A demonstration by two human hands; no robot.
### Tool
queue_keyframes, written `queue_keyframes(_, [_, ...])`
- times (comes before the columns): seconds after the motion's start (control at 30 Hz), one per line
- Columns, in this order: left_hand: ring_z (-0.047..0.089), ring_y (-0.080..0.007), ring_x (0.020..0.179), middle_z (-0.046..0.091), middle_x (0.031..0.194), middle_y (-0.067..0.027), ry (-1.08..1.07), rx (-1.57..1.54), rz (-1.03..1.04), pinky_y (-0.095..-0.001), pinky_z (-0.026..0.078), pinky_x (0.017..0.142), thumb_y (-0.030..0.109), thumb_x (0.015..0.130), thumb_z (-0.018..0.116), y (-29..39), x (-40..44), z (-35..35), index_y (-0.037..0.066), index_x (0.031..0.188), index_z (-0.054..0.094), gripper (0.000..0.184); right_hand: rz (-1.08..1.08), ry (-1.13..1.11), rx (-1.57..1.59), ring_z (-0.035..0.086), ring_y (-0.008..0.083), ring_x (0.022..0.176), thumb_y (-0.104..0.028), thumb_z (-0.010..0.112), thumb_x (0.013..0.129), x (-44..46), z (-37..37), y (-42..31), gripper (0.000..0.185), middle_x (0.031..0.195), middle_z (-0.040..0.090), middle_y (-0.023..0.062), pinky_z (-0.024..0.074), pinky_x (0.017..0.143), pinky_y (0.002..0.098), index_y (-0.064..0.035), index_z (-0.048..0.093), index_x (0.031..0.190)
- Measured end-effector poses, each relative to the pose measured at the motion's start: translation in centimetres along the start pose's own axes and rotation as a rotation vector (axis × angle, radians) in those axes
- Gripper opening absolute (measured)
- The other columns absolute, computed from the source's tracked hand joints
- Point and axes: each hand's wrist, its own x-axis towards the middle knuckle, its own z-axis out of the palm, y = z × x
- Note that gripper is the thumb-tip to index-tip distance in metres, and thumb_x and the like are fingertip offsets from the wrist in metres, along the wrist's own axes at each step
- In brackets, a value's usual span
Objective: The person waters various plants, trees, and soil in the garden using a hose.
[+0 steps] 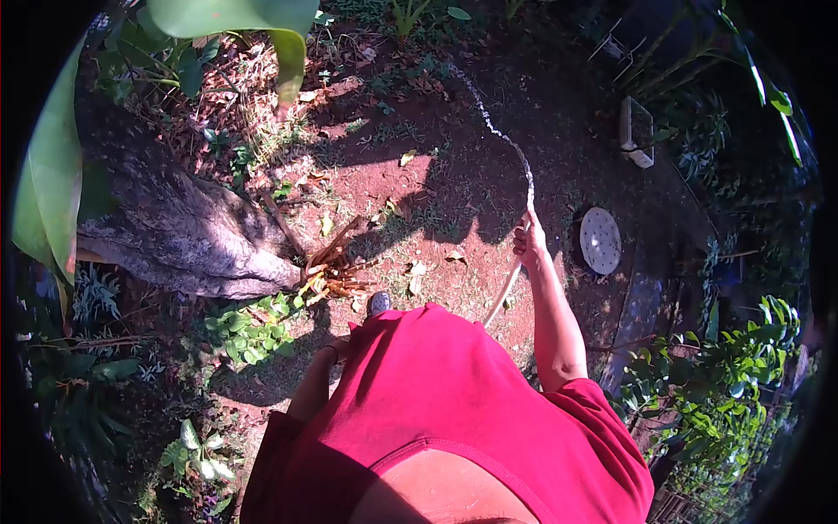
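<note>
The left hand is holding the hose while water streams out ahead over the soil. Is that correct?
Not quite: the head view shows the right hand holding the hose. Water does stream out ahead over the soil.

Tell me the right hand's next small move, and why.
Probably tilt the right hand slightly upward: it holds the hose, and the water seems to fade out over soil, apparently just short of the plant at the view's top.
</note>
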Motion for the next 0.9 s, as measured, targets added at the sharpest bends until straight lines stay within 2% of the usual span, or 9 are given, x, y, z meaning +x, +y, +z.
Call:
queue_keyframes(0.17, [0.065,-0.0225,0.080,0.068,0.088,-0.0092,0.010,-0.042,-0.018,-0.0364,0.052,0.070,0.033,0.087,0.056,-1.0,-0.8,1.1,0.010,0.098,0.066,0.028,0.097,-0.002,-0.050,0.021,0.0091,0.034,-0.072,0.050,0.077,0.3,0.6,2.1,0.057,0.045,0.024,-0.0070,0.0158,0.035,0.0273,-0.0173,0.039,0.066])
queue_keyframes(0.27, [0.065,-0.0225,0.081,0.068,0.088,-0.0091,0.009,-0.060,-0.023,-0.0364,0.052,0.070,0.033,0.087,0.056,-1.3,-1.1,1.7,0.010,0.098,0.067,0.028,0.156,0.024,-0.147,0.021,0.0092,0.034,-0.070,0.048,0.079,0.3,1.5,3.2,0.055,0.046,0.025,-0.0070,0.0156,0.035,0.0278,-0.0168,0.039,0.067])
queue_keyframes(0.43, [0.065,-0.0225,0.081,0.068,0.089,-0.0089,0.015,-0.094,-0.022,-0.0363,0.053,0.070,0.033,0.087,0.056,-1.5,-1.1,2.8,0.010,0.099,0.067,0.028,0.150,-0.140,-0.260,0.020,0.0081,0.034,-0.067,0.049,0.081,-0.4,4.9,4.0,0.053,0.047,0.024,-0.0075,0.0139,0.034,0.0262,-0.0170,0.039,0.069])
queue_keyframes(0.63, [0.066,-0.0225,0.081,0.068,0.089,-0.0087,0.030,-0.131,-0.029,-0.0363,0.053,0.070,0.033,0.087,0.056,-2.3,-1.3,3.5,0.010,0.099,0.067,0.029,0.175,-0.163,-0.370,0.018,0.0085,0.034,-0.062,0.041,0.087,-1.6,9.7,3.7,0.050,0.045,0.022,-0.0080,0.0126,0.035,0.0280,-0.0183,0.037,0.064])
queue_keyframes(0.73, [0.066,-0.0225,0.082,0.068,0.089,-0.0087,0.045,-0.159,-0.033,-0.0363,0.053,0.070,0.033,0.087,0.056,-9.4,3.8,5.8,0.010,0.100,0.067,0.029,0.154,-0.146,-0.386,0.017,0.0090,0.034,-0.062,0.042,0.085,-0.8,10.8,4.3,0.050,0.045,0.022,-0.0072,0.0126,0.035,0.0283,-0.0182,0.035,0.062])
queue_keyframes(0.9, [0.066,-0.0221,0.082,0.068,0.091,-0.0081,0.053,-0.198,-0.080,-0.0362,0.053,0.069,0.034,0.087,0.055,-9.8,3.5,6.9,0.011,0.102,0.066,0.029,0.151,-0.175,-0.353,0.017,0.0100,0.034,-0.063,0.042,0.082,-0.1,10.9,4.3,0.051,0.045,0.022,-0.0067,0.0131,0.035,0.0291,-0.0185,0.032,0.060])
